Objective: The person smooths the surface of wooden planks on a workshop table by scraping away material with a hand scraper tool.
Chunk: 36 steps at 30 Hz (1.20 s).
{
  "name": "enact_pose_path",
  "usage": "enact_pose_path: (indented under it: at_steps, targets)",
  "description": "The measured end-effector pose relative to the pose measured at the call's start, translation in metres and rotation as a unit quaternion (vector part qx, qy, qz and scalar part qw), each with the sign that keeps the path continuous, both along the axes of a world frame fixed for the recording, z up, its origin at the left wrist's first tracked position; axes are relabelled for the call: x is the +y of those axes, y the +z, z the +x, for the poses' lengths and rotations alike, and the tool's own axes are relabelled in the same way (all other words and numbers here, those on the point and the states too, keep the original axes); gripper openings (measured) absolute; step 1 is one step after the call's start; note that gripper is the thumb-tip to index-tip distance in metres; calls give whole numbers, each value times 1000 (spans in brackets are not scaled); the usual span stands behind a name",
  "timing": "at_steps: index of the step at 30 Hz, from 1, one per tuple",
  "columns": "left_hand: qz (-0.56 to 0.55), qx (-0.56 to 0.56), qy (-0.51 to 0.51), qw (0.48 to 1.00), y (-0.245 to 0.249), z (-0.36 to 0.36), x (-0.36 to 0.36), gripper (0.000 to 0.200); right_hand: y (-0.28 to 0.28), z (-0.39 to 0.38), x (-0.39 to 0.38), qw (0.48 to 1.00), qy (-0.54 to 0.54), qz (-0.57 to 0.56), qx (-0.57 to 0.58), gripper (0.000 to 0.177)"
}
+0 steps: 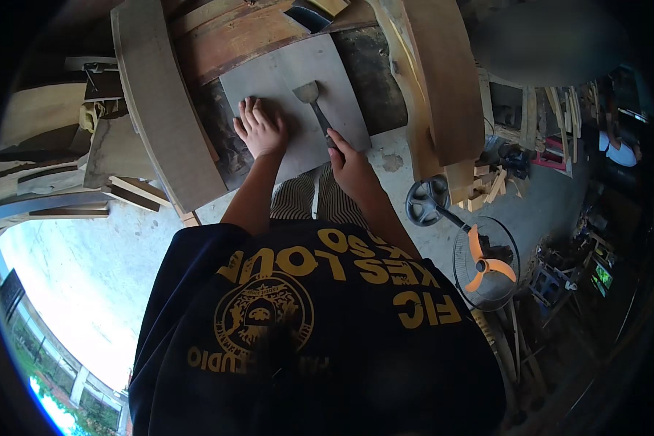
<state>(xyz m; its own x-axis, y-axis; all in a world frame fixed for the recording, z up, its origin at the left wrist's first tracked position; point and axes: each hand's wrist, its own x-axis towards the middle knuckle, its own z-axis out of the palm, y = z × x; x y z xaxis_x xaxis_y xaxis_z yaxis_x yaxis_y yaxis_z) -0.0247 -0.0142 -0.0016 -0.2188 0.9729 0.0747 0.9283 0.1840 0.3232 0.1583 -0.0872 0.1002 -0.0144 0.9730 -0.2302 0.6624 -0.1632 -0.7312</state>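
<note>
A pale, flat rectangular board [298, 69] lies on the wooden workbench [232, 43] in front of me. My left hand [260, 129] rests flat on the board's left half, its fingers spread. In my right hand [346, 161], near the board's front right edge, is the dark handle of a scraper [309, 93]. Its wide, worn blade points away from me and overlaps the middle of the board in this view. The fingers are wrapped round the handle.
Long brown boards flank the work, one at left [149, 94] and another at right [447, 87]. A standing fan [485, 265] with orange blades is on the floor at right. Wood offcuts [489, 185] are piled beyond it. A person [619, 149] is at far right.
</note>
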Motion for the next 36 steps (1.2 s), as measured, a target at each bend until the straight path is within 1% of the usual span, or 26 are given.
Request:
enact_pose_path:
  at_steps: [1,2,3,4,6,7,8,9,10,11,12,14,16,19,21,22,25,27,29,31,33,34,35,36]
  targets:
    - [29,-88,3,996,1,-7,-3,65,8,2,-7,1000,-6,3,1,41]
    - [45,-84,-18,995,2,-15,-8,72,20,7,-21,999,-5,-40,3,42]
    - [55,-117,-22,991,3,-23,-14,75,32,13,-36,996,-2,-84,5,42]
    - [33,-105,-45,993,5,-32,-25,82,38,19,-54,996,-2,-84,3,42]
    - [-26,-58,-87,994,14,-42,-49,99,42,32,-86,980,4,-199,2,43]
    - [-65,-22,-105,992,20,-46,-61,108,35,36,-97,980,10,-198,2,43]
    - [-98,-12,-105,990,20,-47,-72,124,24,39,-108,985,13,-170,19,43]
    - [-129,-18,-100,987,25,-45,-82,132,17,39,-114,989,14,-143,36,44]
    - [-142,-14,-96,985,24,-43,-87,136,27,32,-104,989,17,-146,36,44]
    - [-156,-11,-93,983,23,-41,-91,139,36,25,-90,984,11,-177,15,44]
    - [-158,-13,-92,983,23,-42,-92,139,47,20,-77,978,4,-208,-8,44]
    - [-186,-9,-93,978,26,-42,-88,143,58,19,-68,976,5,-219,-2,43]
    - [-184,-7,-98,978,26,-42,-88,144,59,21,-71,974,0,-227,3,42]
    - [-180,-6,-101,978,25,-43,-88,147,43,28,-83,977,11,-210,-13,41]
    - [-205,-5,-123,971,27,-48,-88,149,34,30,-88,992,17,-123,21,41]
    - [-204,-15,-131,970,27,-50,-88,150,35,31,-90,992,21,-121,25,41]
    - [-222,-15,-147,964,30,-53,-87,150,46,39,-107,989,16,-140,40,42]
    - [-241,-26,-147,959,33,-57,-84,150,47,45,-122,979,26,-200,-5,42]
    - [-297,-29,-180,937,38,-61,-81,152,42,44,-123,981,28,-191,-3,41]
    - [-311,-31,-179,933,38,-62,-79,152,38,36,-117,982,26,-185,-3,41]
    - [-302,-35,-175,936,36,-61,-81,150,28,15,-92,992,13,-127,-4,40]
    - [-289,-44,-175,940,34,-62,-82,149,16,7,-84,992,12,-129,-2,40]
    - [-287,-40,-176,941,32,-62,-81,149,-1,-2,-74,999,3,-52,5,40]
    - [-292,-38,-174,940,32,-62,-79,149,-3,-9,-69,1000,-8,24,12,39]
